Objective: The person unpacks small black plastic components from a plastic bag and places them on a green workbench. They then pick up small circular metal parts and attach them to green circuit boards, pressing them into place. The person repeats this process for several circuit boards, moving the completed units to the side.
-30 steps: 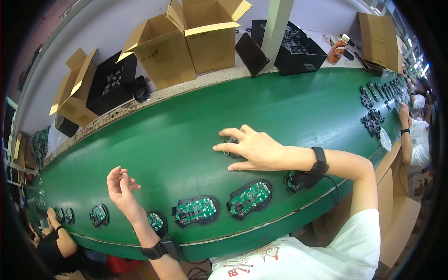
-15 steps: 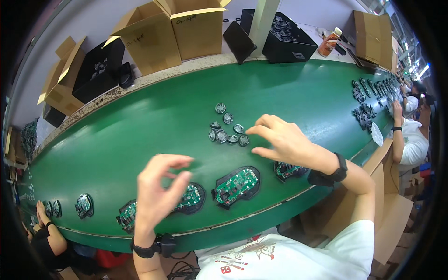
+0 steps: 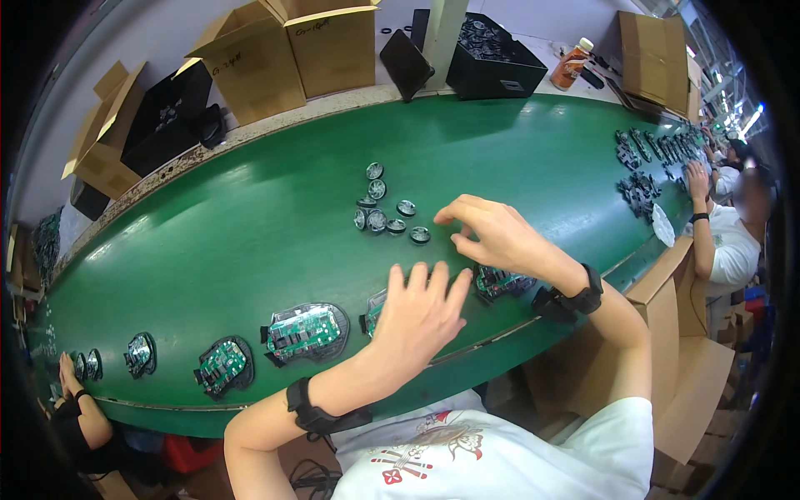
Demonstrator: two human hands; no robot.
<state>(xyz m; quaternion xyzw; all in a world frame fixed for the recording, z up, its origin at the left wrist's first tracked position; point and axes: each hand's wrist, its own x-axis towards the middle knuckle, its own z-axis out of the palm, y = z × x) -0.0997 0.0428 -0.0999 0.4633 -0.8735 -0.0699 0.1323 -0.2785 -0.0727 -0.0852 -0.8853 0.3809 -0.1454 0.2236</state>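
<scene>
My left hand [image 3: 419, 323], fingers spread and palm down, is over a black shell with a green circuit board [image 3: 373, 312], hiding most of it. I cannot tell whether it touches the board. To its right, my right hand [image 3: 500, 236] hovers with curled fingers, thumb and forefinger apart, and nothing visible between them. Nearest its fingertips lies a small round black-rimmed wheel [image 3: 419, 235], beside a loose group of several similar wheels [image 3: 377, 221]. Another shell with a board [image 3: 504, 282] lies just below my right hand. Further left lie more such shells, one large [image 3: 307, 332] and one smaller [image 3: 223, 367].
Cardboard boxes [image 3: 332, 52] and a black bin of parts [image 3: 497, 62] line the far edge of the green table [image 3: 275, 208]. A bottle [image 3: 572, 65] stands at back right. Dark parts [image 3: 640, 192] lie near a co-worker [image 3: 729, 237]; another person's hand [image 3: 68, 375] is at far left.
My left hand has moved right, from one board to the neighbouring one, and its fingers have spread. My right hand has stayed near the wheels. The whole view has shifted slightly.
</scene>
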